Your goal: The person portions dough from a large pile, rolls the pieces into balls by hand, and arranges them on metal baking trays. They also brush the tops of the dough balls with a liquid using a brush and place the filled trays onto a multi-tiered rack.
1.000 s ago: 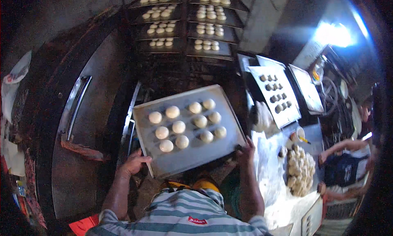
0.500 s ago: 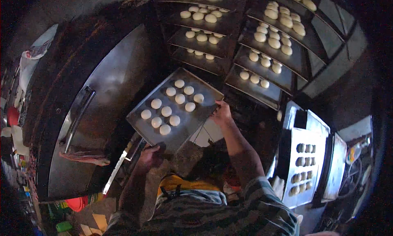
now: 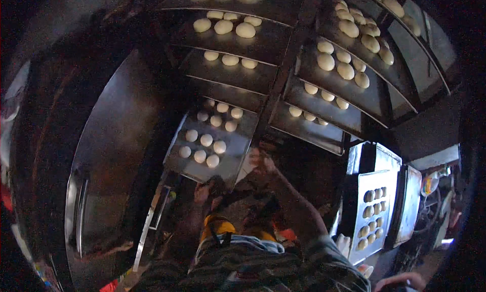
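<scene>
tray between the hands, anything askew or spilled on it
Nothing stands out. The dough balls on the tray sit in four rows of three, with a wider gap across the middle splitting them into two groups of six; none looks spilled or squashed. The far left corner is dim, so small flaws there are hard to judge.

Tray (image 3: 234,149): flat, rectangular, grey metal. From where I stand it sits askew, far end dim and close to the left side of the rack (image 3: 287,65). Twelve dough balls (image 3: 206,140) on it: pale, smooth, round, spaced apart, in two groups of six.
</scene>
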### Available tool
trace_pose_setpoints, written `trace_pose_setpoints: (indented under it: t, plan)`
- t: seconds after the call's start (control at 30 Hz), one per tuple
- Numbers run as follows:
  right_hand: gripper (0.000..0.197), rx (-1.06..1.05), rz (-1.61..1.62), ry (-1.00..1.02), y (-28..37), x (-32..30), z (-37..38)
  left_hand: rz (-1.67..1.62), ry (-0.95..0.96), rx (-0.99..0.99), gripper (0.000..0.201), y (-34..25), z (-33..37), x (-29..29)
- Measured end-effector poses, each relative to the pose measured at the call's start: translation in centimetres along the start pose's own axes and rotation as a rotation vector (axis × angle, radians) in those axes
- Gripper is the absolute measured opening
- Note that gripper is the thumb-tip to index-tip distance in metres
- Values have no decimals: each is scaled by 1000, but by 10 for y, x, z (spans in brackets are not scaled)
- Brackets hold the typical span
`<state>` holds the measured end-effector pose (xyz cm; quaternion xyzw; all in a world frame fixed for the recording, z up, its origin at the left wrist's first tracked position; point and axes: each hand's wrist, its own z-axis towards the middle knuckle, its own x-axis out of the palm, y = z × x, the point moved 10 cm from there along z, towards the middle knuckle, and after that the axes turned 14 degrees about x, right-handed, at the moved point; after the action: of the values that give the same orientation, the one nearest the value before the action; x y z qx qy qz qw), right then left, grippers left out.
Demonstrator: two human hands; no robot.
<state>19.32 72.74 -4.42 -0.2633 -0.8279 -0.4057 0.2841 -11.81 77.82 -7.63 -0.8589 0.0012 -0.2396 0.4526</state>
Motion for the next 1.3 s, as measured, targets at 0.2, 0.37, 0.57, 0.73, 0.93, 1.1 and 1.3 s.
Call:
trace_pose_setpoints:
  t: [0.2,0.37,0.57,0.73,0.93,1.1,1.3]
  plan:
    - [90,-175,1,-397,-179,-6,-143,-233,-13,-18,43,-32,114,115]
    - [92,-159,316,-754,-359,-13,-247,-394,92,30,45,-27,235,167]
    - [51,345,-199,-1241,-356,90,-292,545,755,296,55,-58,306,183]
    - [32,-139,-12,-1673,-320,166,-404,549,348,-214,52,9,115,193]
    - [42,-621,96,-2570,-280,127,-666,684,961,-189,29,80,-170,330]
    - [38,-916,828,-1557,-326,-40,-745,608,1464,-307,35,133,-394,429]
    - [23,-698,433,-1173,-238,52,-654,253,1154,-264,54,135,-436,473]
